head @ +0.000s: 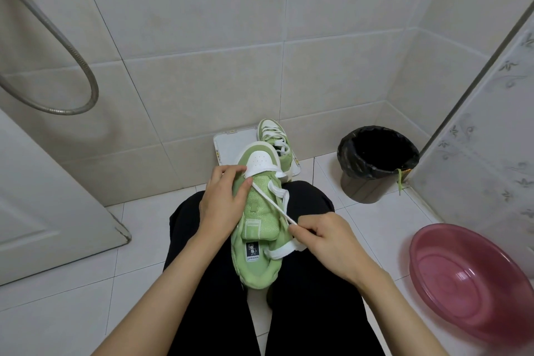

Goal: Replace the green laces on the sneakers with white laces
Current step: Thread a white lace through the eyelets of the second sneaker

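1. Fingers [300, 230] of the right hand [326, 246] are pressed together at the tips and pinch the free end of the white lace [271, 202], just beside the right edge of the tongue.
2. Left hand [222, 202] grips the sneaker [260, 211] along its left side. Its fingers [231, 172] are curled over the upper near the white toe cap, and the thumb lies against the lace row.
3. Location of the sneaker: on the lap, across black trousers [303, 298], toe pointing away from the person and opening facing up.
4. Lace routing: the white lace runs taut and diagonal from the left eyelets near the toe cap down to the pinching fingers. A second flat length loops along the right side and crosses the collar beneath the right hand.
5. Second sneaker [274, 139] stands on a white flat platform [234, 141] against the tiled wall, beyond the knees. White lacing crosses its upper.
6. Green lace [399, 179] hangs over the rim of a black bin [375, 170], right of the platform.
7. Pink basin [462, 283] sits on the tiled floor [86, 269] at the right.
8. Metal shower hose [86, 75] curves down at the upper left.
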Motion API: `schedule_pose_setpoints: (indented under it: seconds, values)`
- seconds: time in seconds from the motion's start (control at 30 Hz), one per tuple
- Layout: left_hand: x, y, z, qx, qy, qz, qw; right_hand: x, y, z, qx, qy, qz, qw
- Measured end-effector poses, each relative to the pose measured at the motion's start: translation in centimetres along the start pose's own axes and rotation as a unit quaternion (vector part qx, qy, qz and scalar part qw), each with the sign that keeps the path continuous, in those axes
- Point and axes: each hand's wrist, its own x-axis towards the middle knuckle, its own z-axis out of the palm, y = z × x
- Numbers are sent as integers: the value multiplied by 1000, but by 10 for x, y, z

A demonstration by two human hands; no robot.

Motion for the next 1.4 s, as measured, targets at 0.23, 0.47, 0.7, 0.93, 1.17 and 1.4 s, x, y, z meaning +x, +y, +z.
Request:
schedule_pose_setpoints:
  seconds: [0.23,0.47,0.7,0.93,1.17,1.4]
  values:
    - [-4,1,-4,7,8,-5,1000,-53,22,-6,138,-2,73,988]
    - [-6,1,-11,-34,4,-22,999,-41,15,0,-109,137,93,980]
    - [-13,-2,-18,-131,-28,-10,991,45,-43,37,-139,175,-28,974]
    - [-10,-6,-17,-144,-22,-9,989,80,-38,37,-170,92,-37,980]
    - [-8,-11,-11,-113,10,-2,994,31,-24,28,-23,82,-87,993]
    - [-8,-8,-15,-122,-16,-4,992,-14,-14,24,71,32,-47,996]
